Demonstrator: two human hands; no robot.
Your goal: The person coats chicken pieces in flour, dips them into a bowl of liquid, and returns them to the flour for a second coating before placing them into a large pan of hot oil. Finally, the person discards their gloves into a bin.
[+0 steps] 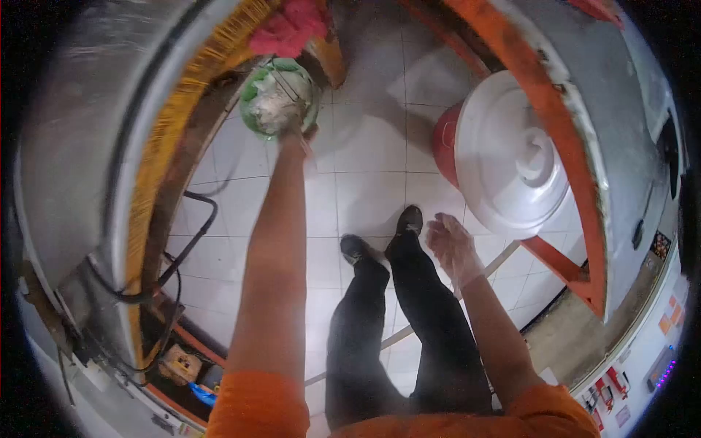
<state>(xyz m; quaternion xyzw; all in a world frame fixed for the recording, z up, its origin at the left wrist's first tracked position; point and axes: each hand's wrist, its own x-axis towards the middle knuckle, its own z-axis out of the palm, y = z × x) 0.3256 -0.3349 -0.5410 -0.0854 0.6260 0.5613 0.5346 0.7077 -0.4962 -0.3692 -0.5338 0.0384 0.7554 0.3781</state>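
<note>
My left arm stretches forward, and my left hand is at the near rim of a green bin on the floor. Whitish, crumpled plastic-like material fills the bin, with thin wire-like strands over it. The fingers of that hand are mostly hidden against the contents, so I cannot make out a grip. My right hand, in a clear plastic glove, hangs beside my right leg with loosely bent fingers and holds nothing visible.
A large white lid covers a red tub on the right. Pink cloth hangs above the bin. A black hose curves down at left. Orange-framed metal counters flank the white tiled floor.
</note>
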